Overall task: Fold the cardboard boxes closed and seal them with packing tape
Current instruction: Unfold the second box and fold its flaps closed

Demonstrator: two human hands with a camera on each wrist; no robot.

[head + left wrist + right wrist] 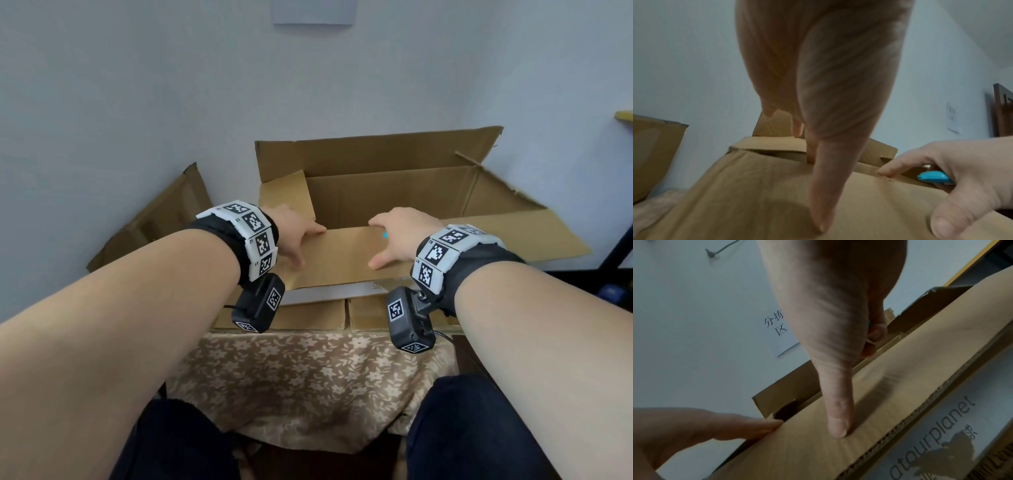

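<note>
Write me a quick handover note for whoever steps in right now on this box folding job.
Left hand: grips the near flap at its far edge, thumb on top.
Right hand: grips the same flap, with a small blue object tucked in its fingers.
The cardboard box sits on the floral tablecloth, still open: far flap upright, right flap splayed out, left flap leaning inward.
Done: near flap being folded over.
Left: fold remaining flaps, tape seam. No tape roll in view.

The left hand grips the cardboard box flap; beside it the right hand holds a blue object.
</note>
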